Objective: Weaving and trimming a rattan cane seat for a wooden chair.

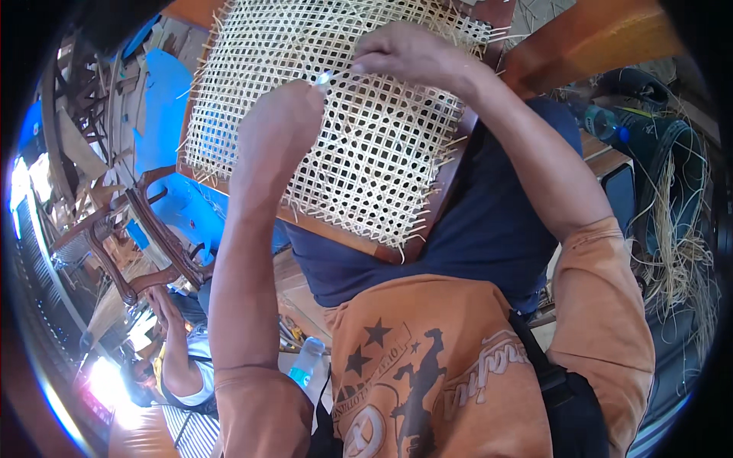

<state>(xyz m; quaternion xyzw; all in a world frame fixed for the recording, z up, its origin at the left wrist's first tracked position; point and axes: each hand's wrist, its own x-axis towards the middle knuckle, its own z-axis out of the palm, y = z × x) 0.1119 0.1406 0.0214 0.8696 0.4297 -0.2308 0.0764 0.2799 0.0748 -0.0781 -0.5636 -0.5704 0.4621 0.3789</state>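
A woven cane panel (359, 145) in a wooden frame (431, 224) lies over my lap, with loose strand ends along its edges. My left hand (279, 126) is closed over the middle left of the weave, holding a small, shiny pale thing (324, 79) that I cannot make out, near the thumb. My right hand (397, 57) is just right of it at the upper middle of the panel, fingers bent and pinched on what looks like a thin pale cane strand reaching toward the left hand. My fingertips are partly hidden.
At left are a carved wooden chair frame (134, 229), blue sheeting (156, 107) and a co-worker's arm (175, 347). Plastic bottles (305, 359) sit below and at upper right (599, 122). A bundle of loose cane strands (676, 259) hangs at right, below a wooden beam (580, 46).
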